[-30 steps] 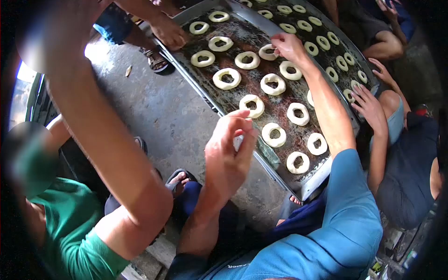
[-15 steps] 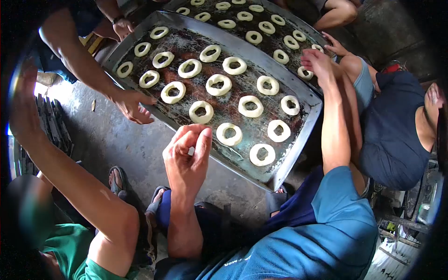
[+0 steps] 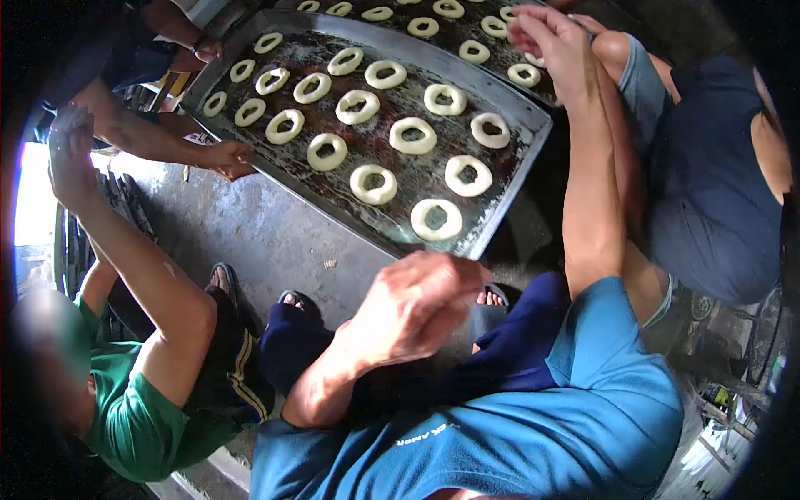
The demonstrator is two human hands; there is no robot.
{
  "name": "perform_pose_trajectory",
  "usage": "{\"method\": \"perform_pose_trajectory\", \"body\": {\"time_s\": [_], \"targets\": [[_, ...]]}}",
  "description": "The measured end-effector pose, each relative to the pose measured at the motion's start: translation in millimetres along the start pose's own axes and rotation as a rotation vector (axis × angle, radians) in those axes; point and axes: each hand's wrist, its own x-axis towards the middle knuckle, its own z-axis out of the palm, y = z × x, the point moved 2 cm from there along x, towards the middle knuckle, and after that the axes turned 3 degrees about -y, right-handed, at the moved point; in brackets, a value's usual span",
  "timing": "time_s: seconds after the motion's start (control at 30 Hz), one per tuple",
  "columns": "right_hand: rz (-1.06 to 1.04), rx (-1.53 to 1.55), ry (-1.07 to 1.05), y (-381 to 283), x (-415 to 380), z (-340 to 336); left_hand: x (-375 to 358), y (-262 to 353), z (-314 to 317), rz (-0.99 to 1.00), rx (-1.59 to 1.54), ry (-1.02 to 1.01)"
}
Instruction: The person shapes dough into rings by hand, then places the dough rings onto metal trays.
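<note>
My left hand point(image 3: 417, 304) is raised just below the near edge of a metal baking tray point(image 3: 333, 218). Its fingers are curled in, a little smeared by motion, and I see nothing in them. The tray carries several pale dough rings point(image 3: 437, 219) in loose rows. Farther up, my right hand point(image 3: 557, 52) hovers over the right side of a second tray point(image 3: 454, 35), its fingers stretched out and holding nothing visible. A co-worker's hand point(image 3: 229, 160) grips the left edge of the nearer tray, and the same person's other hand point(image 3: 208, 50) is at its far left corner.
A person in a green shirt point(image 3: 137, 417) sits at the left with a forearm raised. Someone in a dark shirt point(image 3: 708, 183) is close on the right. Feet in sandals point(image 3: 298, 302) stand on the concrete floor point(image 3: 275, 242). Dark slats point(image 3: 125, 204) lie at the left.
The nearer tray has shifted up and left in view, and the co-worker's hand now grips its edge. My left hand moved right and lower; my right hand moved up.
</note>
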Motion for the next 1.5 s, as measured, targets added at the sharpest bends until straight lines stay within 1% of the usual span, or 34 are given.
{"method": "perform_pose_trajectory", "body": {"time_s": [0.03, 0.07, 0.1, 0.17, 0.2, 0.23, 0.27, 0.3, 0.37, 0.4, 0.43, 0.5, 0.57, 0.6, 0.63, 0.67, 0.7, 0.77, 0.8, 0.83, 0.87, 0.9, 0.93, 0.97, 1.03, 1.07, 1.1, 1.17, 1.23, 1.3, 1.33, 1.4, 1.43, 1.5], "targets": [[-0.010, -0.031, -0.033, -7.5, -4.4, -2.3, -5.2, -0.8, 17.1, 0.035, -0.026, -0.084], [0.050, -0.020, -0.017, -32.3, -13.2, 4.5, -6.8, -0.5, 36.5, 0.057, -0.039, -0.117], [0.005, 0.116, -0.014, -37.0, -22.6, 5.6, -6.0, 3.8, 58.1, 0.063, -0.048, -0.156], [-0.096, 0.121, -0.046, -48.3, -37.4, -14.8, -0.4, -0.5, 114.4, 0.090, -0.055, -0.174], [-0.147, 0.138, -0.105, -50.8, -46.8, -31.2, 2.0, -9.9, 146.6, 0.054, -0.050, -0.190], [-0.111, 0.208, -0.066, -48.5, -60.8, -45.3, 4.3, -18.4, 181.3, 0.017, -0.045, -0.207], [-0.152, 0.249, -0.064, -40.6, -82.1, -62.7, 5.5, -24.0, 216.5, -0.134, -0.041, -0.232], [-0.222, 0.283, -0.060, -32.7, -110.4, -80.3, -5.0, -45.0, 257.9, -0.137, -0.001, -0.252], [-0.269, 0.246, 0.042, -24.8, -171.0, -103.1, -31.9, -92.0, 326.4, -0.227, 0.118, -0.187], [-0.347, 0.278, 0.020, -22.6, -183.0, -107.7, -36.6, -108.2, 337.0, -0.291, 0.157, -0.117], [-0.426, 0.310, -0.001, -24.3, -183.0, -109.1, -33.5, -121.9, 331.8, -0.354, 0.196, -0.048], [-0.394, 0.324, -0.006, -29.3, -176.1, -109.0, -15.5, -150.3, 308.9, -0.543, 0.334, 0.070], [-0.361, 0.335, -0.017, -26.1, -181.8, -107.0, -7.1, -190.5, 301.9, -0.666, 0.377, 0.338], [-0.364, 0.356, -0.010, -24.7, -182.2, -107.5, -3.4, -218.8, 299.6, -0.620, 0.509, 0.327], [-0.366, 0.377, -0.004, -23.3, -180.7, -107.7, 2.8, -225.7, 295.8, -0.574, 0.641, 0.314], [-0.351, 0.394, -0.030, -21.0, -179.0, -106.5, 3.8, -232.1, 296.1, -0.549, 0.791, 0.109], [-0.351, 0.400, -0.039, -18.4, -177.1, -103.6, 3.3, -239.0, 295.9, -0.557, 0.792, 0.117], [-0.317, 0.396, -0.016, -8.6, -176.4, -91.9, -2.4, -259.4, 302.5, -0.629, 0.716, 0.057], [-0.312, 0.398, -0.029, 0.3, -179.4, -82.8, -6.5, -268.2, 302.7, -0.517, 0.706, 0.137], [-0.269, 0.422, -0.060, 13.6, -185.1, -73.2, -15.9, -278.5, 303.1, -0.528, 0.701, 0.146], [-0.221, 0.453, -0.102, 26.9, -190.8, -63.8, -22.9, -269.3, 301.3, -0.606, 0.546, 0.128], [-0.106, 0.474, -0.517, 53.8, -187.8, -77.4, -32.8, -265.4, 300.5, -0.677, 0.387, 0.112], [-0.032, 0.485, -0.177, 59.7, -201.8, -34.6, -46.0, -272.6, 298.3, -0.699, 0.267, 0.262], [0.071, 0.355, -0.321, 97.5, -202.3, -19.9, -46.6, -246.9, 283.7, -0.795, -0.081, 0.549], [0.107, 0.230, -0.547, 136.3, -201.6, 14.8, -62.3, -226.5, 261.9, -0.688, -0.672, 0.850], [0.105, 0.219, -0.556, 128.9, -207.8, 24.8, -64.2, -219.6, 248.4, -0.613, -0.753, 0.872], [0.152, 0.152, -0.586, 130.9, -212.1, 36.7, -66.0, -213.3, 239.4, -0.601, -0.748, 0.873], [0.086, 0.180, -0.600, 113.3, -233.6, 60.9, -71.0, -200.0, 221.6, -0.382, -0.926, 0.977], [0.143, 0.267, -0.782, 108.8, -251.4, 86.3, -77.1, -189.4, 203.1, -0.339, -0.905, 0.981], [0.017, 0.065, -0.748, 103.2, -262.4, 102.8, -88.5, -181.1, 184.4, -0.204, -0.857, 0.996], [0.012, 0.095, -0.730, 94.2, -266.7, 112.8, -96.5, -177.7, 174.5, -0.153, -0.827, 0.980], [0.031, 0.104, -0.715, 76.2, -272.5, 129.7, -113.3, -170.9, 157.7, -0.137, -0.808, 0.979], [0.051, 0.178, -0.701, 69.8, -275.6, 140.0, -122.3, -167.9, 148.0, -0.144, -0.776, 0.981], [0.104, 0.146, -0.752, 55.1, -280.2, 158.2, -138.5, -165.5, 132.1, -0.076, -0.809, 0.980]]}}
